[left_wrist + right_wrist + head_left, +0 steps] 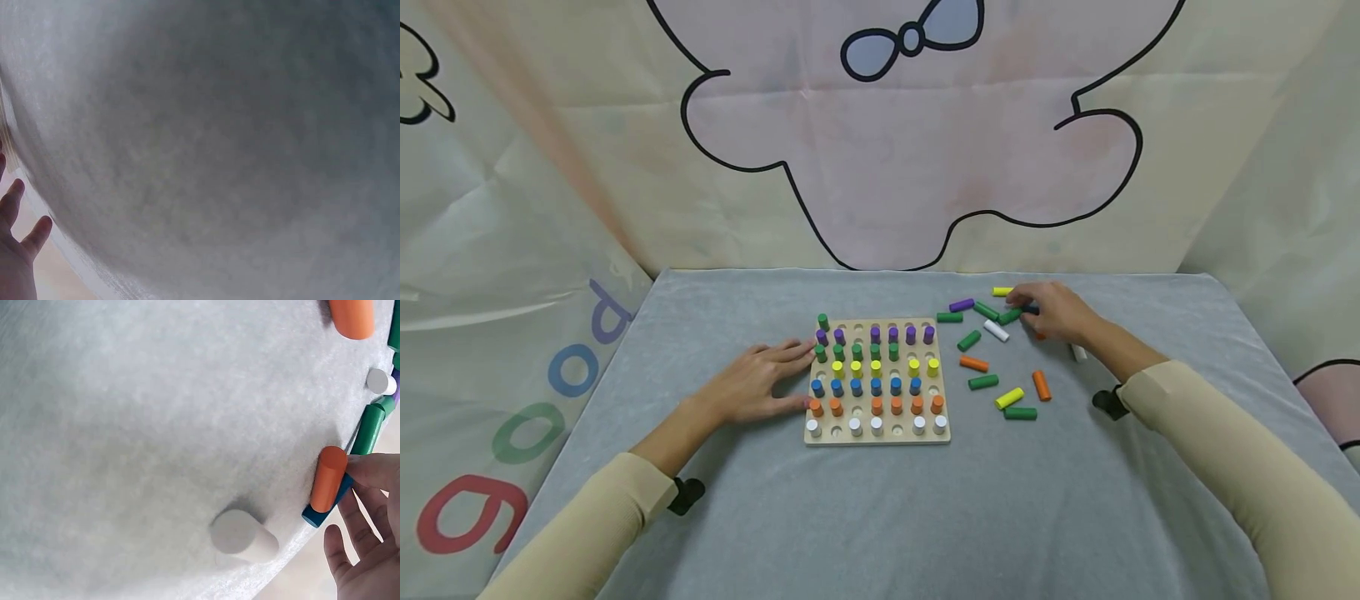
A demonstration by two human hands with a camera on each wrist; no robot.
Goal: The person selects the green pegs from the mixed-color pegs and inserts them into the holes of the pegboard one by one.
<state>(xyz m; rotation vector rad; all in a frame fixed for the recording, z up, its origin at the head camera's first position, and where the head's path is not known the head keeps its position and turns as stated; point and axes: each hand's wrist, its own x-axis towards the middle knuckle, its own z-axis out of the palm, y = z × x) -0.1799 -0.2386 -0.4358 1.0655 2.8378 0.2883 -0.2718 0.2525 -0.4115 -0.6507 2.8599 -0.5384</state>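
A light wooden pegboard [880,442] lies on the cloth, with purple, green, yellow, blue, orange and white pegs standing in rows and some holes bare. My left hand [751,385] rests flat at its left side, fingers spread, fingertips and thumb right at the edge. Up and to the right, my right hand [1060,312] reaches down among loose pegs. Its thumb and fingers pinch a blue peg [315,515], partly hidden by the thumb. An orange peg [329,478] lies against the blue one, and a green peg [369,428] is just beyond the thumb.
Loose pegs lie scattered right of the board: several green, a purple peg [961,305], a yellow peg [1009,398], an orange peg [1041,386] and a white peg [996,331]. Another white peg [244,535] lies below the right wrist. Grey cloth [880,517] covers the table, before a printed backdrop [880,183].
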